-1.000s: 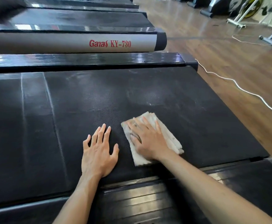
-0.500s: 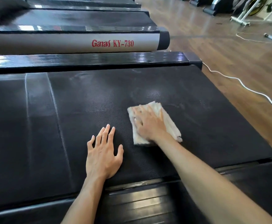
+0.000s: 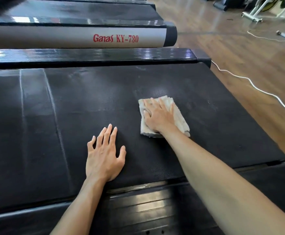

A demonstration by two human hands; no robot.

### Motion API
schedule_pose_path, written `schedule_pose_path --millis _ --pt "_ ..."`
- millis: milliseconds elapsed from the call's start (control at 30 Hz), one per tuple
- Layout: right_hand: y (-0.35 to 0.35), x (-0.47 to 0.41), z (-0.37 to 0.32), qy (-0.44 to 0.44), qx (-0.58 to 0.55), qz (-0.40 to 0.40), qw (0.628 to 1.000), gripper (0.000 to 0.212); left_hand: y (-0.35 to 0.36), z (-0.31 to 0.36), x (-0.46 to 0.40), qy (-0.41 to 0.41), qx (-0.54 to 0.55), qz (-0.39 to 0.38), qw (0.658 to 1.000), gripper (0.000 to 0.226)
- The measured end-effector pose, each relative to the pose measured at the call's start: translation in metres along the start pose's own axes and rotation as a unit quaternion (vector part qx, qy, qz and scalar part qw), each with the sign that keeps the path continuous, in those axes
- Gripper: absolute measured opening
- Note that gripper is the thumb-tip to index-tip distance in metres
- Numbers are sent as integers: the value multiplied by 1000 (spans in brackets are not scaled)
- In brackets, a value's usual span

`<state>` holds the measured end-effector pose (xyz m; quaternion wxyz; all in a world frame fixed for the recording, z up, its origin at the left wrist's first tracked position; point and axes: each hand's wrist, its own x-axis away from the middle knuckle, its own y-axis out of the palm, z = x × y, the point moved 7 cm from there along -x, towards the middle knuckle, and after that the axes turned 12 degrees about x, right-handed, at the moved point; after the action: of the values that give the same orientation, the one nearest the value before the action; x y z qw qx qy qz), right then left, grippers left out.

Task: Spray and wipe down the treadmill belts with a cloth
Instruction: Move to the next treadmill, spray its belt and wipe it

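A black textured treadmill belt (image 3: 80, 102) fills most of the view. A folded off-white cloth (image 3: 179, 116) lies on it right of the middle. My right hand (image 3: 157, 116) presses flat on the cloth with its fingers spread and pointing away from me. My left hand (image 3: 104, 155) rests palm down on the bare belt, nearer to me and left of the cloth, fingers straight. No spray bottle is in view.
Glossy black side rails (image 3: 91, 55) run along the belt's far edge, and another rail (image 3: 146, 206) lies under my arms. A second treadmill with a grey "Ganas KY-730" panel (image 3: 74, 38) stands beyond. A white cable (image 3: 257, 89) crosses the wooden floor (image 3: 240, 53) at right.
My right hand has pushed the cloth away from me, toward the belt's far rail. My left hand has stayed flat on the belt in about the same spot.
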<state>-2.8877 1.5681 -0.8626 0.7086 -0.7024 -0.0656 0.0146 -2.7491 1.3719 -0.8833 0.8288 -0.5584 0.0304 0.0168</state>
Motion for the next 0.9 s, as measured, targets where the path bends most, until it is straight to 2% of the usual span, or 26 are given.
schedule_pose_path --millis 100,200,300,367,467,567,700,800,900 --pt "-1 29 -27 -79 -17 19 997 53 0 0 0 1 -4 6 1000 81" --pt "7 87 -17 -133 -31 13 991 55 0 0 -1 -1 7 9 1000 79" --pt "10 106 26 -76 -29 5 997 53 1 0 1 -3 3 8 1000 78" --pt "9 80 44 -19 -13 -1 1000 53 1 0 1 -3 3 9 1000 78" --pt "7 24 36 39 10 -7 999 55 0 0 1 -4 -3 6 1000 79" --pt "6 0 -3 9 3 1 1000 55 1 0 0 0 -3 3 1000 79" --pt "6 56 -43 -90 -34 21 995 61 0 -1 1 -4 -6 8 1000 78" --pt "10 114 -27 -120 -51 16 991 69 -1 1 1 -2 1 9 1000 78" --pt "12 129 14 -90 -40 18 995 66 -2 2 1 0 3 10 1000 78"
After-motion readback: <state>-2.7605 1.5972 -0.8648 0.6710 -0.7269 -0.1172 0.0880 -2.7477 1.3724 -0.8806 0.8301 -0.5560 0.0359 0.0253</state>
